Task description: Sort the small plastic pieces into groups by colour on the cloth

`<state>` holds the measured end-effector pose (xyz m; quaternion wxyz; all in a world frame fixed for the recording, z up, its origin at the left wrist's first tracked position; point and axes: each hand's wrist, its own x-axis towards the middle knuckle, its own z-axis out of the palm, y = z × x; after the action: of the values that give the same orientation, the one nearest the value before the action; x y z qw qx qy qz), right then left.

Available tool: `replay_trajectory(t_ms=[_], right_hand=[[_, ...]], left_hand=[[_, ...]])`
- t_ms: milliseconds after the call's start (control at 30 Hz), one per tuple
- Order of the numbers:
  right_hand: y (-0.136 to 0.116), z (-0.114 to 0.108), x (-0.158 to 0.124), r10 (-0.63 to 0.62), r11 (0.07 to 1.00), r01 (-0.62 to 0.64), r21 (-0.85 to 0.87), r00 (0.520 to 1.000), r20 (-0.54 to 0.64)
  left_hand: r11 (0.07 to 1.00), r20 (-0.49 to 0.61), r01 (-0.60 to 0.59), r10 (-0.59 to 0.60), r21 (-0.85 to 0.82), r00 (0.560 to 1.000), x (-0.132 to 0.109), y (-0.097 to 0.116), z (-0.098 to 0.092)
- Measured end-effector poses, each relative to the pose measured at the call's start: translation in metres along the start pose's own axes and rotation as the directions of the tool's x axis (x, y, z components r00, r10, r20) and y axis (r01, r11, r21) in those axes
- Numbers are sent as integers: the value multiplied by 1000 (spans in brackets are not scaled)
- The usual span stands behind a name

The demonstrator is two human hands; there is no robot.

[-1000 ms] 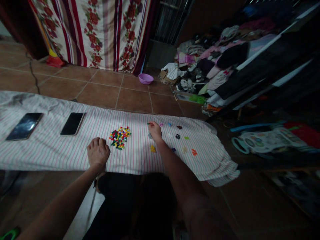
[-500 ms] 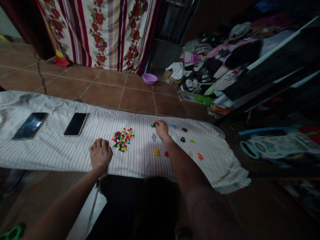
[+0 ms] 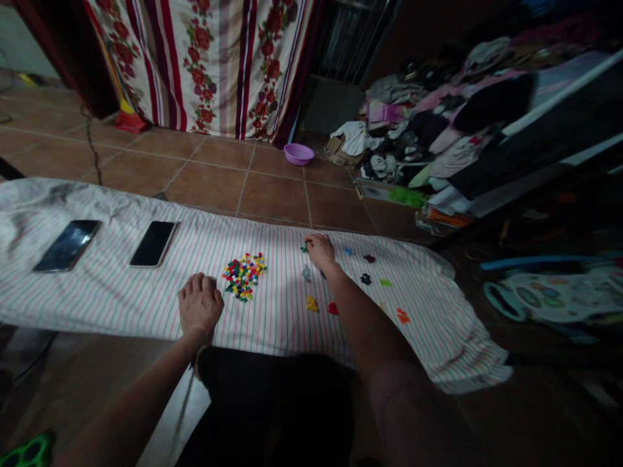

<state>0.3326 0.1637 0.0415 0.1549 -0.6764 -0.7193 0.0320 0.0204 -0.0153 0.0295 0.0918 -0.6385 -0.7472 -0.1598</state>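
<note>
My left hand (image 3: 199,303) rests on the striped cloth with its fingers loosely spread, holding nothing. Just right of it lies a mixed heap of small coloured pieces (image 3: 244,275). My right hand (image 3: 321,251) reaches to the far side of the cloth, fingers drawn together at a small group of green pieces (image 3: 304,249); whatever sits between the fingertips is hidden. Around that arm lie sorted groups: grey pieces (image 3: 306,273), yellow pieces (image 3: 311,303), red pieces (image 3: 333,309), blue pieces (image 3: 348,250), black pieces (image 3: 365,279) and orange pieces (image 3: 402,316).
Two phones, one at the far left (image 3: 67,246) and another (image 3: 154,244) nearer, lie on the cloth-covered surface (image 3: 121,305). Beyond it are a tiled floor, a purple basin (image 3: 298,154) and a floral curtain (image 3: 224,71). Clothes (image 3: 438,123) are piled at the right.
The view has shifted slightly, so everything appears a little further right. My right hand stays at the green pieces, its fingertips slightly back from them. My left hand keeps its place on the cloth.
</note>
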Motion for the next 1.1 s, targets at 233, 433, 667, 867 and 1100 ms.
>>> replay_trajectory(t_ms=[233, 433, 667, 867, 1100], right_hand=[[7, 3, 0, 78, 997, -78, 10, 996, 40], [10, 8, 1, 59, 997, -60, 44, 998, 10], [0, 2, -3, 26, 996, -20, 91, 997, -67], [-32, 4, -20, -66, 977, 81, 197, 994, -83], [-80, 24, -58, -126, 924, 115, 365, 992, 7]], left_hand=[[1000, 11, 10, -10, -13, 1000, 0, 0, 0], [999, 16, 12, -11, -34, 1000, 0, 0, 0], [999, 17, 10, -9, -48, 1000, 0, -1, 1], [999, 21, 13, -12, -49, 1000, -1, -2, 1], [994, 25, 40, -38, -103, 999, 0, -3, 1]])
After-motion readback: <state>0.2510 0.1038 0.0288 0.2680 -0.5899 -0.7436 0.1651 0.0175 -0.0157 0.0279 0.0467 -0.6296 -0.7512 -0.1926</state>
